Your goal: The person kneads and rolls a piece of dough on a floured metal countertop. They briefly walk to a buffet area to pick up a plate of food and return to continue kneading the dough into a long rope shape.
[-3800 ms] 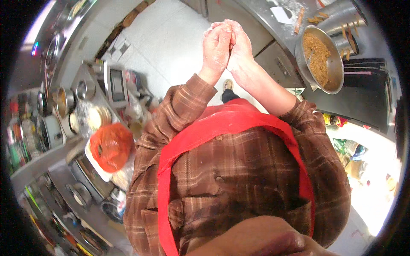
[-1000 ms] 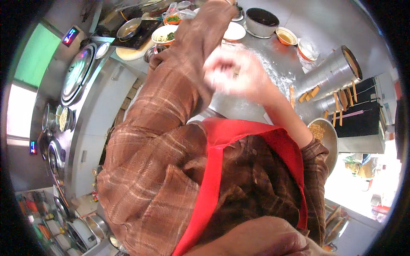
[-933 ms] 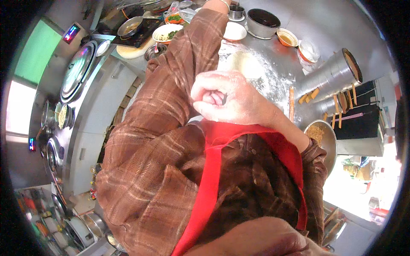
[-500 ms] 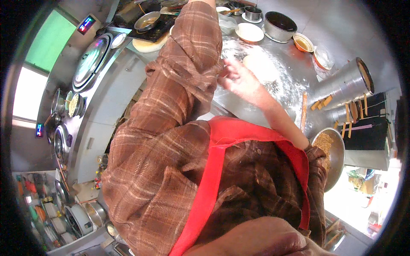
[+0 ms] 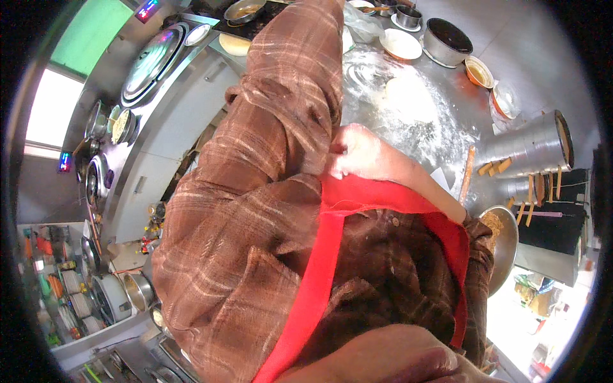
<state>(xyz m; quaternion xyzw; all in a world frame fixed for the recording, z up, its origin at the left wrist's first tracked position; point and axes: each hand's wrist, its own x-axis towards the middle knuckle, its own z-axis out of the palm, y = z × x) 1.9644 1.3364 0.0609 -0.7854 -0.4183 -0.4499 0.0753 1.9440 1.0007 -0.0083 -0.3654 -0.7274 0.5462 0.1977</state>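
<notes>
My left arm in a brown plaid sleeve (image 5: 281, 121) stretches to the top edge, and its hand is out of view. My right hand (image 5: 354, 150) is drawn in close to my chest, at the top edge of the red apron (image 5: 383, 195). Its fingers are curled inward, and anything inside them is hidden. Beyond it, a pale, overexposed round of dough (image 5: 408, 99) lies on the flour-dusted steel worktop (image 5: 370, 70). A slim wooden rolling pin (image 5: 468, 169) rests on the worktop's right side.
A metal bowl of brown crumbly food (image 5: 509, 246) stands at the right. Along the back are a white bowl (image 5: 401, 43), a deep pot (image 5: 440, 60) and an orange-rimmed bowl (image 5: 479, 71). A pan (image 5: 244, 11) and a large lidded cooker (image 5: 153, 64) are at the left.
My right hand has pulled back from over the worktop to my chest, and its fingers have curled in. The view has shifted, and my left arm still reaches forward.
</notes>
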